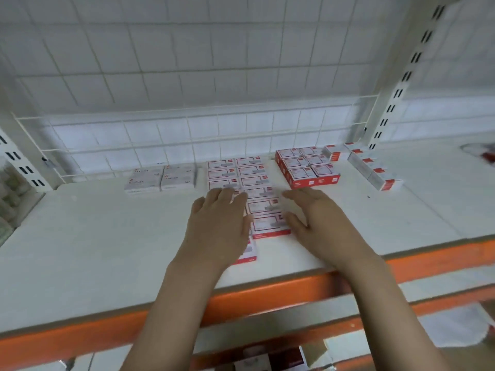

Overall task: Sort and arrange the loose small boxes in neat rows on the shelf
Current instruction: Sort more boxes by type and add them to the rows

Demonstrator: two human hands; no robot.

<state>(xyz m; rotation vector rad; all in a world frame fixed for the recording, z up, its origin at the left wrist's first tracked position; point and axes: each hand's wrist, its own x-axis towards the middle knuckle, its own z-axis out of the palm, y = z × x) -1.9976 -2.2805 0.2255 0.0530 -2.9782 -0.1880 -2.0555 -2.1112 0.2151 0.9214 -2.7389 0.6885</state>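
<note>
Flat, straight-fingered left hand [218, 223] and right hand [313, 223], gripping nothing, flank the double row of red-and-white boxes [257, 194] mid-shelf [93, 236]; squaring it is best done by pressing inward evenly, palms kept parallel.

On the shelf [93, 250], a double row of small boxes [251, 178] runs from the middle of the board back toward 12 o'clock, ending near the wire back grid [160, 135]. The left hand [219, 226] lies flat on the near boxes of the left row; the right hand [318, 220] lies just at 3 o'clock of the right row, on the board. At 10 o'clock from the hands sits a block of four flat boxes [160, 179], just beside the double row. At 1 o'clock stands a stacked block of boxes [305, 166], and farther toward 2 o'clock a single line of boxes [371, 170] runs back to the upright post [393, 97].
</note>
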